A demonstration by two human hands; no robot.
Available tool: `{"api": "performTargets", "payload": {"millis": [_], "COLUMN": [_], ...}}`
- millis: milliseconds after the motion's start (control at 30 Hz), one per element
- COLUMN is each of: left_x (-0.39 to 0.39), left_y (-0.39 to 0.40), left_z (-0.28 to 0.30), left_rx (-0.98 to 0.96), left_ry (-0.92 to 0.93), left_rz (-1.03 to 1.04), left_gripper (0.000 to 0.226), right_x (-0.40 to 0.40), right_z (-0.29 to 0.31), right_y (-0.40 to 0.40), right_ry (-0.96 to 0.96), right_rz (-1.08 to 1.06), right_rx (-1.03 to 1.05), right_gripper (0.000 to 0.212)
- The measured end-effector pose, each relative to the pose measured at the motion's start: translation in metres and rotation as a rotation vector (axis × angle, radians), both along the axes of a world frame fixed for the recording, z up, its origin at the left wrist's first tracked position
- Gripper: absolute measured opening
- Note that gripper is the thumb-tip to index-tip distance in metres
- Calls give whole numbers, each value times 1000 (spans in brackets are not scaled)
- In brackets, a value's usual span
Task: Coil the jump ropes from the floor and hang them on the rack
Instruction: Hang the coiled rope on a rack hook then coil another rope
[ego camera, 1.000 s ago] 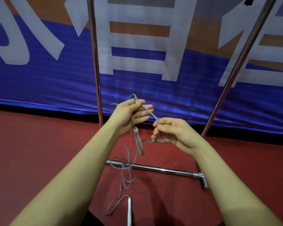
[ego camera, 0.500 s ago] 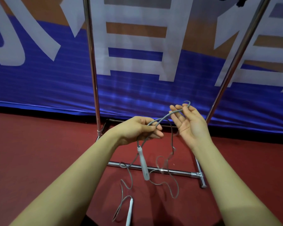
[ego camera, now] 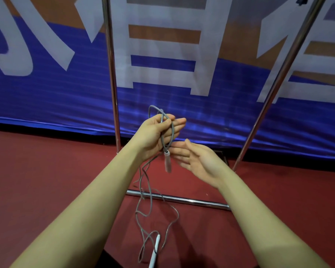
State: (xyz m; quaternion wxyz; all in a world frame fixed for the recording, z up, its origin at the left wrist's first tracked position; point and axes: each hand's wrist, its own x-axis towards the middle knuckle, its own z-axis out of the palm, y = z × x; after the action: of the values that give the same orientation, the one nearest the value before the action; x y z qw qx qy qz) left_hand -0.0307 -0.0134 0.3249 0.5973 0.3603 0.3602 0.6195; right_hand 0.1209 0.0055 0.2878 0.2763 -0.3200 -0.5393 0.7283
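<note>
Your left hand (ego camera: 155,136) holds the rope (ego camera: 150,192): thumb curled over a loop of cord lying across the palm, the fingers nearly straight. One handle (ego camera: 167,161) hangs just below that hand. Your right hand (ego camera: 195,161) is open, fingers straight and pointing left, fingertips just beside the hanging handle; whether they touch it you cannot tell. The rest of the cord trails down from the left hand to the floor (ego camera: 46,180), where the second handle (ego camera: 155,250) lies. The rack (ego camera: 112,74) stands just beyond both hands.
</note>
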Motion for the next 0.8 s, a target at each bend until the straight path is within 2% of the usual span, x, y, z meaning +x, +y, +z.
{"api": "performTargets", "payload": {"millis": [267,367,433,600,700,800], "left_x": [-12,-11,-12,-14,-9,-7], "left_y": [-4,-5,-5,-8,-11,-11], "left_z": [3,4,4,-1,-6,-9], "left_rx": [-6,8,7,-78,-176,-223], "left_ry": [-13,10,24,112,207,297], "left_rz": [-6,-12,-14,-49,-132,-185], "left_gripper": [19,19,20,19,17,18], "right_x": [-9,-13,-11,6,15,22], "right_z": [-3,-2,0,17,25,30], "right_y": [-7,-8,-6,-2,0,4], "right_ry": [47,128,189,360,418,559], "right_rz": [70,-1,-61,-192,-321,-420], "right_rx": [87,70,65,-16,-41,-101], "right_gripper": [32,13,8,8,18,21]}}
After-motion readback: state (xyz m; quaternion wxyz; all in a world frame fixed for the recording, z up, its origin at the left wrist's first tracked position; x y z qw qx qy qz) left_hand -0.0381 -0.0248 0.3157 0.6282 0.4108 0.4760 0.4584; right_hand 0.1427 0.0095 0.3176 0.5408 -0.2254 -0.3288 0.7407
